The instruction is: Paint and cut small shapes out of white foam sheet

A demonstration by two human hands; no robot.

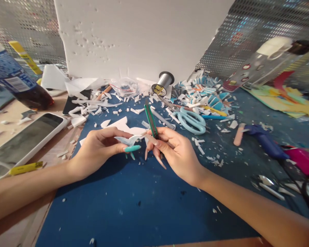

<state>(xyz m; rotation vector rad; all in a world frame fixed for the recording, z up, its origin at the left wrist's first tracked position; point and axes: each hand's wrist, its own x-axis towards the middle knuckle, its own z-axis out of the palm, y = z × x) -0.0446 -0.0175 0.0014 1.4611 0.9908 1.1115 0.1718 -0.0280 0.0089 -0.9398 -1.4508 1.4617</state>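
Between thumb and fingers, my left hand (99,149) pinches a small white foam piece (131,140) with a pointed, wing-like outline. My right hand (176,152) is closed round a green craft knife (150,120), which tilts up and away from me. The right thumb and fingertips meet the right end of the foam piece, so both hands are close together over the blue cutting mat (134,202). Just behind them, a flat white foam sheet scrap (121,124) lies on the mat. The fingers partly hide the foam piece and the knife's lower end.
Light blue scissors (192,120), a wire spool (163,83) and heaped foam scraps (206,94) lie beyond my hands. A phone (28,140) and a cola bottle (18,79) are at left. At right are a blue glue gun (267,140) and a clear bottle (262,65).
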